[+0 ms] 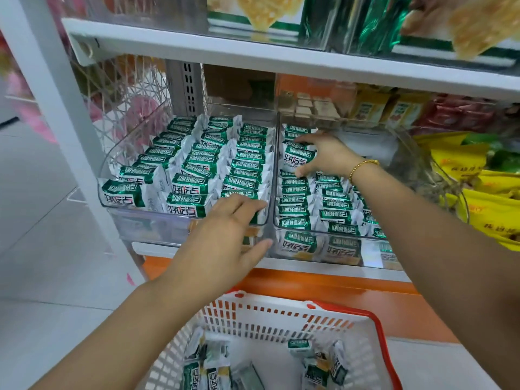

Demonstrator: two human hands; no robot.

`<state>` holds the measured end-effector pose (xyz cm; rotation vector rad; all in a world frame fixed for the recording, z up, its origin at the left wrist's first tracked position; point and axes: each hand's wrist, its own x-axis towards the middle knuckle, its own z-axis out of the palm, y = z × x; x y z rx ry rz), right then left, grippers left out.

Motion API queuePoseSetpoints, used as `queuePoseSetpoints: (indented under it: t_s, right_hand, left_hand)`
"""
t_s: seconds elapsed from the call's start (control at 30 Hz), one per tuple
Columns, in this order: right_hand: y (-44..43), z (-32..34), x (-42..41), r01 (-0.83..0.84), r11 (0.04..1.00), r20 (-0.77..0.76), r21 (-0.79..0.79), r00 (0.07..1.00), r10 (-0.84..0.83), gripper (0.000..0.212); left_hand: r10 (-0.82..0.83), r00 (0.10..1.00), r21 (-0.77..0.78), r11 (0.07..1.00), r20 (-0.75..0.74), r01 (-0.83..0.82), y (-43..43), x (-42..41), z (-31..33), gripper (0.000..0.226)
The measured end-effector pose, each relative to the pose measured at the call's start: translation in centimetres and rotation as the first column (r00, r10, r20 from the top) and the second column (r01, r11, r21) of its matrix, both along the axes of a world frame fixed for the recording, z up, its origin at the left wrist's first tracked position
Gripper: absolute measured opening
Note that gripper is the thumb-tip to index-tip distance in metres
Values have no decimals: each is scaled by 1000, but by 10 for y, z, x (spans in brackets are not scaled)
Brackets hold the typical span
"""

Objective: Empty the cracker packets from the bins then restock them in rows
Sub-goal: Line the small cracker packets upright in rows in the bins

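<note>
A: The right grip (326, 156) is grasping one cracker packet (298, 160) at the back of the right bin (408, 153).
B: If it is pushing too hard, I think the standing row is tipping over.
A: The left grip (225, 235) is released, lying flat on the front packets of the left bin (146, 229).
B: It may be sweeping them down into the basket (281, 313).

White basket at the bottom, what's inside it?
Loose green-and-white cracker packets lie scattered in the basket, a cluster at left and a few at right. The left forearm hides its left corner, and the picture cuts off its near part.
</note>
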<state>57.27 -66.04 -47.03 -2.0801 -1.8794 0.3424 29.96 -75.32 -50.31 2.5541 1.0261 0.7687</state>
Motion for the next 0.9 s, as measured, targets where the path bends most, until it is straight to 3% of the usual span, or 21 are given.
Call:
queuePoseSetpoints:
  t_s: [0.13,0.27,0.3,0.4,0.43,0.57,0.63,0.7,0.83,0.9]
  right_hand:
    - [-6,1,-1,108,991,-41,81,994,-105,81]
    - [-36,10,-18,192,976,-23,98,981,-191,86]
    - [-50,15,-25,213,970,-1,119,977,-214,80]
    - [-107,23,-52,136,965,-19,224,991,-136,26]
    - [-128,21,-63,81,974,-37,210,997,-75,27]
    - [-192,-21,-115,-152,987,-17,-58,988,152,32]
    - [-205,-66,-138,-245,938,-12,-246,968,250,28]
    - [-208,-119,-154,-283,874,-104,-395,959,263,24]
    - [-215,-216,-160,-274,791,-218,-548,959,182,32]
    - [-223,-259,-159,-261,772,-230,-580,961,152,33]
  left_hand:
    - [-33,999,-23,999,7,33,-4,-6,4,61]
    - [-29,995,61,998,91,24,-9,-7,4,41]
    - [-36,993,84,996,113,26,-10,-6,3,32]
    - [-40,994,45,998,99,36,-19,-10,-3,22]
    - [-35,996,12,999,82,34,-22,-12,-9,24]
    - [32,999,-181,983,-30,-37,-35,-21,-47,30]
    - [76,992,-317,943,-101,-105,-39,-27,-76,35]
    - [137,970,-467,857,-201,-218,-42,-38,-108,39]
    - [82,788,-527,700,-610,-481,-52,-73,-180,38]
    - [56,705,-518,638,-707,-570,-62,-87,-207,25]
